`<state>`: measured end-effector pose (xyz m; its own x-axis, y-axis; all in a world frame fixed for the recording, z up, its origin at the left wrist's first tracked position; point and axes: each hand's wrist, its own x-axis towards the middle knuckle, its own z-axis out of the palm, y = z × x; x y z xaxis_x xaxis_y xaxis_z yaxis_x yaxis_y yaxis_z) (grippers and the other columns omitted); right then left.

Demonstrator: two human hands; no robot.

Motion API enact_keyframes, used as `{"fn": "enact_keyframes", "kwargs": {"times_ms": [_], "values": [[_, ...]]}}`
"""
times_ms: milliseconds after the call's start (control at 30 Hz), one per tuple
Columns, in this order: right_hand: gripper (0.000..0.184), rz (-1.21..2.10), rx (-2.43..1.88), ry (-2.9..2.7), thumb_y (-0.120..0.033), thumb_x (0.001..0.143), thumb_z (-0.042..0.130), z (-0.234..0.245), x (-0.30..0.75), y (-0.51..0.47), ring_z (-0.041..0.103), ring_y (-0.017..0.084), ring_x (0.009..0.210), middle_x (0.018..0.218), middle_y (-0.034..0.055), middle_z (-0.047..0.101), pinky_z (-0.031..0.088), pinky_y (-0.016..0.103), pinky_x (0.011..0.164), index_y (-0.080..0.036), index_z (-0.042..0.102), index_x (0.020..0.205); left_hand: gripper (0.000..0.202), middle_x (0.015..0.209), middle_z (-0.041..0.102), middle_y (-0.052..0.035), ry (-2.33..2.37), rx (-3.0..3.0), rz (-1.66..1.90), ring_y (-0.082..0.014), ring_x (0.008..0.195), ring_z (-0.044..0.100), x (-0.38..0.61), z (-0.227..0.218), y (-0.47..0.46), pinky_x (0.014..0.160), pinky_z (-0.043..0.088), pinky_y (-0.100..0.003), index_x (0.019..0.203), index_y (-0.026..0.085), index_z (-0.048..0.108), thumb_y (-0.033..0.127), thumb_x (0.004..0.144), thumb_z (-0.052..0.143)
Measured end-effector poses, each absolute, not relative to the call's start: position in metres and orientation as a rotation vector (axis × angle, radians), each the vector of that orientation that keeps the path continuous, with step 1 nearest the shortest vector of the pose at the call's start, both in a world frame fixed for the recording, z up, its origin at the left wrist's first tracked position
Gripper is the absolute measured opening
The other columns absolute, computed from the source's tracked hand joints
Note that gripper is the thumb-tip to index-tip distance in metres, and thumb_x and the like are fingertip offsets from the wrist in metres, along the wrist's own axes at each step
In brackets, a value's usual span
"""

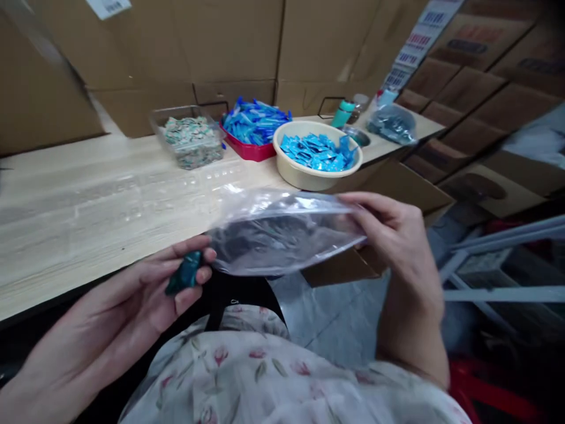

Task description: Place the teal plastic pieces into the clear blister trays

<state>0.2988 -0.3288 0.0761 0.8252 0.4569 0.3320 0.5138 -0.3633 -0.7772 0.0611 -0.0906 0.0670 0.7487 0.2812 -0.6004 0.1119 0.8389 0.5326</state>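
Between my hands a clear plastic bag (pixel 282 235) is stretched sideways, its mouth gaping towards me. My right hand (pixel 392 241) pinches the bag's right corner between thumb and fingers. In my left hand (pixel 154 288), palm up, lies a small dark teal, shiny object (pixel 185 272) whose kind I cannot make out. The left fingers curl round it, and their tips meet the bag's left edge. Whether they also pinch the bag is hard to see.
Along the table (pixel 53 218) stand a clear tub of small patterned packets (pixel 189 138), a red basin (pixel 251 152) of blue packets and a cream basin (pixel 304 176) of light blue sachets. Transparent trays (pixel 132 194) lie nearer. An open cardboard box (pixel 344 268) sits below the edge.
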Motion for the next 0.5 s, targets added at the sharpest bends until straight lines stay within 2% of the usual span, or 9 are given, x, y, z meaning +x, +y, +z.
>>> {"fn": "enact_keyframes", "kwargs": {"times_ms": [67,167,267,333,400,500], "values": [[0.025,-0.025,-2.091,-0.512,-0.025,0.072,0.055,0.046,0.3,-0.368,0.051,0.011,0.043,0.062,0.0013,0.064,0.038,0.02,0.038,-0.017,0.069,0.091,0.045,0.101,0.064,-0.0125,0.749,0.572,-0.001,-0.0224,0.084,0.063,0.075,0.05,-0.099,0.065,0.055,-0.031,0.119,0.02,0.056,0.008,0.082,0.034],[0.027,0.163,-2.079,-0.287,-0.031,0.07,0.053,-0.031,0.301,-0.407,0.048,0.012,0.038,0.057,0.0011,0.063,0.037,0.022,0.035,-0.015,0.069,0.086,0.037,0.1,0.063,-0.0166,0.74,0.543,-0.065,-0.0221,0.08,0.062,0.104,0.026,-0.109,0.063,0.055,-0.031,0.111,0.012,0.061,0.01,0.08,0.042],[0.021,0.344,-2.048,-0.083,-0.031,0.065,0.052,-0.122,0.296,-0.428,0.048,0.014,0.037,0.049,0.0015,0.06,0.04,0.026,0.038,-0.016,0.066,0.066,0.027,0.097,0.061,-0.0147,0.693,0.542,-0.064,-0.0177,0.077,0.06,0.126,0.003,-0.11,0.062,0.054,-0.028,0.103,0.01,0.064,0.011,0.08,0.05],[0.016,0.331,-1.975,0.166,-0.028,0.058,0.05,-0.174,0.289,-0.436,0.05,0.016,0.037,0.051,0.0029,0.06,0.042,0.029,0.037,-0.017,0.062,0.059,0.025,0.092,0.061,-0.0123,0.679,0.557,-0.059,-0.0137,0.074,0.059,0.135,-0.011,-0.108,0.061,0.053,-0.023,0.1,0.01,0.065,0.007,0.078,0.053],[0.012,0.265,-1.963,0.307,-0.027,0.055,0.049,-0.209,0.278,-0.44,0.052,0.018,0.038,0.046,0.003,0.057,0.044,0.03,0.038,-0.018,0.057,0.052,0.024,0.091,0.06,-0.0117,0.674,0.563,-0.05,-0.011,0.07,0.057,0.138,-0.023,-0.104,0.059,0.052,-0.021,0.099,0.009,0.065,0.005,0.078,0.054],[0.012,0.214,-1.991,0.337,-0.027,0.057,0.05,-0.234,0.261,-0.434,0.05,0.019,0.034,0.036,-0.0006,0.046,0.043,0.031,0.036,-0.019,0.05,0.048,0.023,0.089,0.059,-0.0113,0.67,0.575,-0.039,-0.0092,0.066,0.055,0.136,-0.033,-0.097,0.057,0.051,-0.019,0.1,0.008,0.064,0.006,0.079,0.054]]}}
